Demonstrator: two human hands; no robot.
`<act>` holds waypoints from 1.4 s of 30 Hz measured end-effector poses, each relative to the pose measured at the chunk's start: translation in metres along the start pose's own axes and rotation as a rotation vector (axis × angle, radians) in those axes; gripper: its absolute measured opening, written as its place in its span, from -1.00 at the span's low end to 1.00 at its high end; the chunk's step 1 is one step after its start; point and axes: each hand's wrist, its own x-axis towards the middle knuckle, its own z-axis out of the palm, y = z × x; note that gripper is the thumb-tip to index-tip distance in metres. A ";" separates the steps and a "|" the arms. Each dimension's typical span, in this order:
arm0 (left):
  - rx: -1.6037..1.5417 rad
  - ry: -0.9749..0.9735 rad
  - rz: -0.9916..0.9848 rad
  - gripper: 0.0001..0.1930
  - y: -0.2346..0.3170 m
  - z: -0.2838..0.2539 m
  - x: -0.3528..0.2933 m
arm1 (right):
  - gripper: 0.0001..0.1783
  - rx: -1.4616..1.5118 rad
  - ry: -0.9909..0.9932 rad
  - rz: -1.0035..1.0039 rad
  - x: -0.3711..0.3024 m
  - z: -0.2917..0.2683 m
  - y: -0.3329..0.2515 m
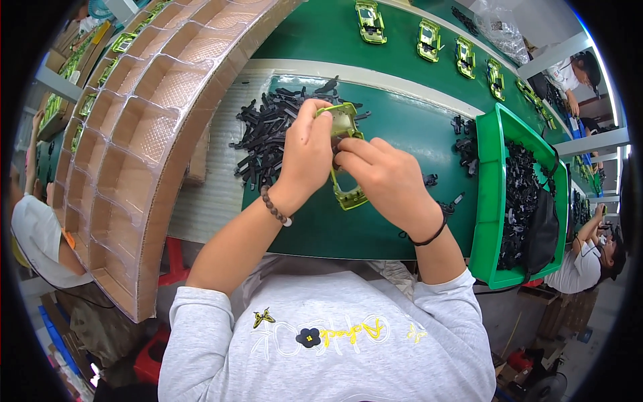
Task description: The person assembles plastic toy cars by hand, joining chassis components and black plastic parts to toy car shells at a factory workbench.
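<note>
Over the green work surface, my left hand (305, 144) grips a yellow-green plastic toy car body shell (349, 194) by its upper part. The thumb and fingers close round its edge. My right hand (382, 174) reaches into the shell's middle from the right with its fingers bent together. Whatever those fingertips press or hold is hidden. Just left of and behind my left hand lies a pile of slim black plastic parts (268, 127). A few small black parts (450, 204) rest to the right of my right wrist.
A green crate (492, 201) of black parts, with a black bag (541, 231) in it, stands at the right. At the left is a cardboard box with clear-lined compartments (127, 167). Several green car shells (429, 40) line the far green belt. Other people work at both sides.
</note>
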 end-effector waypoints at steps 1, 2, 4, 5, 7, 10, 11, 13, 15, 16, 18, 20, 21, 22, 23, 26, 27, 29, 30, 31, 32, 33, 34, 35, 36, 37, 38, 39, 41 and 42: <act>0.000 0.000 -0.001 -0.75 0.002 -0.001 -0.002 | -0.78 0.001 -0.001 0.001 -0.001 0.002 0.000; 0.072 -0.029 0.054 -0.75 0.004 -0.002 -0.004 | -0.75 -0.050 0.026 -0.005 -0.002 0.004 -0.001; 0.175 -0.055 0.153 -0.72 0.008 -0.001 -0.006 | -0.72 -0.101 0.052 -0.006 -0.003 0.009 -0.001; 0.174 -0.059 0.151 -0.72 0.009 -0.001 -0.007 | -0.72 -0.131 0.119 -0.024 -0.003 0.011 -0.001; 0.179 -0.046 0.181 -0.70 0.011 0.000 -0.007 | -0.72 -0.162 0.185 -0.038 -0.004 0.015 0.000; 0.229 -0.041 0.208 -0.69 0.011 0.000 -0.009 | -0.70 -0.182 0.267 -0.063 -0.005 0.021 0.006; 0.229 -0.044 0.208 -0.69 0.012 0.001 -0.009 | -0.70 -0.213 0.298 -0.086 -0.007 0.022 0.008; 0.252 -0.028 0.242 -0.70 0.012 0.003 -0.011 | -0.70 -0.243 0.329 -0.110 -0.008 0.022 0.011; 0.236 -0.059 0.200 -0.71 0.014 0.002 -0.011 | -0.71 -0.241 0.338 -0.110 -0.008 0.020 0.013; 0.218 -0.089 0.160 -0.72 0.015 0.001 -0.011 | -0.71 -0.241 0.338 -0.110 -0.007 0.019 0.014; 0.146 -0.136 0.130 -0.74 0.009 -0.001 -0.010 | -0.72 -0.225 0.359 -0.099 -0.006 0.018 0.015; 0.074 -0.182 0.099 -0.75 0.006 -0.002 -0.009 | -0.74 -0.220 0.367 -0.095 -0.007 0.017 0.015; -0.048 -0.199 0.050 -0.77 0.006 -0.002 -0.010 | -0.76 -0.215 0.375 -0.091 -0.007 0.016 0.015; -0.171 -0.217 0.001 -0.77 0.006 -0.001 -0.010 | -0.76 -0.216 0.375 -0.090 -0.008 0.015 0.014; -0.171 -0.217 0.001 -0.77 0.006 -0.001 -0.010 | -0.74 -0.174 0.388 -0.057 -0.008 0.015 0.013; -0.282 -0.258 -0.067 -0.76 0.010 -0.001 -0.007 | -0.62 -0.065 0.417 0.025 -0.013 0.024 0.018; -0.284 -0.267 -0.074 -0.76 0.014 0.000 -0.007 | -0.52 0.003 0.433 0.073 -0.015 0.027 0.020; -0.287 -0.272 -0.080 -0.76 0.014 -0.001 -0.008 | -0.44 0.081 0.508 0.093 -0.010 0.029 0.017; -0.263 -0.267 -0.054 -0.76 0.012 -0.001 -0.009 | -0.36 0.158 0.584 0.113 -0.008 0.029 0.016; -0.239 -0.258 -0.027 -0.76 0.011 -0.001 -0.010 | -0.36 0.163 0.583 0.110 -0.006 0.026 0.014; -0.237 -0.251 -0.026 -0.76 0.010 -0.001 -0.011 | -0.34 0.249 0.503 0.224 -0.004 0.021 0.012; -0.232 -0.245 -0.043 -0.76 0.009 -0.001 -0.013 | -0.32 0.334 0.419 0.336 -0.003 0.018 0.011; -0.230 -0.249 -0.061 -0.76 0.009 0.000 -0.013 | -0.32 0.332 0.421 0.337 -0.004 0.019 0.013; -0.230 -0.252 -0.060 -0.76 0.007 0.001 -0.013 | -0.37 0.656 0.383 0.391 -0.006 0.022 0.015; -0.198 -0.260 -0.055 -0.75 0.006 0.003 -0.012 | -0.42 0.980 0.336 0.439 -0.006 0.023 0.017; -0.164 -0.260 -0.050 -0.75 0.004 0.003 -0.013 | -0.42 0.983 0.333 0.437 -0.006 0.023 0.016; -0.125 -0.276 -0.026 -0.74 0.002 0.002 -0.012 | -0.48 1.118 0.264 0.543 -0.005 0.021 0.015; -0.124 -0.273 -0.027 -0.74 0.002 0.002 -0.013 | -0.54 1.249 0.191 0.651 -0.004 0.021 0.015; -0.067 -0.282 -0.035 -0.74 0.002 0.002 -0.015 | -0.66 1.251 0.237 0.686 -0.004 0.025 0.012; -0.067 -0.283 -0.037 -0.74 0.001 0.002 -0.015 | -0.67 1.182 0.259 0.690 -0.004 0.024 0.010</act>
